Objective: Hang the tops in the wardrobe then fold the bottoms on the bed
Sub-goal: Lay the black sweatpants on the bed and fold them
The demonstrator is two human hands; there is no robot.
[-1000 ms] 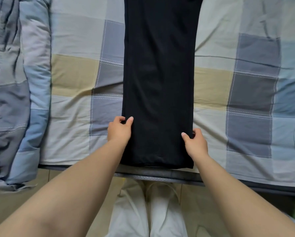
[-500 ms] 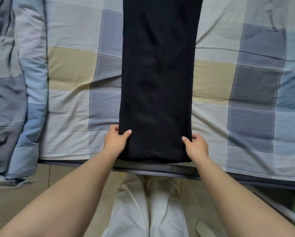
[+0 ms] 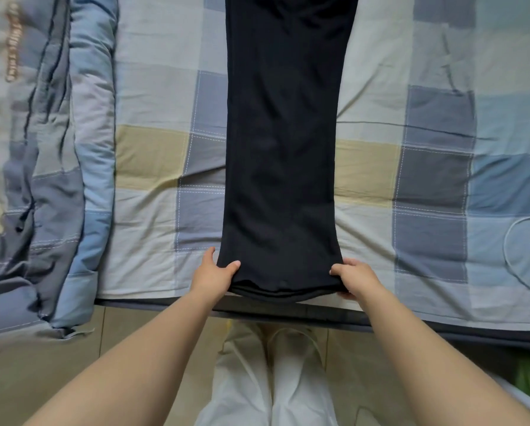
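Both hands grasp the near end of the black trousers: our left hand (image 3: 212, 275) pinches the left corner of the hem, thumb lying on top of the cloth and fingers tucked beneath or beside it, while our right hand (image 3: 354, 276) pinches the right corner in the same way, thumb on top. The trousers (image 3: 283, 155) lie lengthwise across the bed (image 3: 153, 210), folded leg upon leg into one long dark strip that runs from the near edge straight toward the far side and out of view at the top. Their hem sits just at the near edge of the bed, lifted a little between our hands so that its layered edges show as a slight downward curve. The bed carries a checked sheet of pale grey, blue, slate and tan squares, creased around the trousers. Along the left side of the bed a quilt (image 3: 51, 167) in blue and grey is bunched into a long roll, its near end hanging over the near left corner. Close to the right edge of the bed a thin pale cable (image 3: 507, 256) curves in a loop on the sheet, well apart from the trousers. Below the near edge we see our own legs in white trousers (image 3: 270, 379) standing on a tan tiled floor (image 3: 42, 379), and a patch of something green at the lower right, too blurred to tell.
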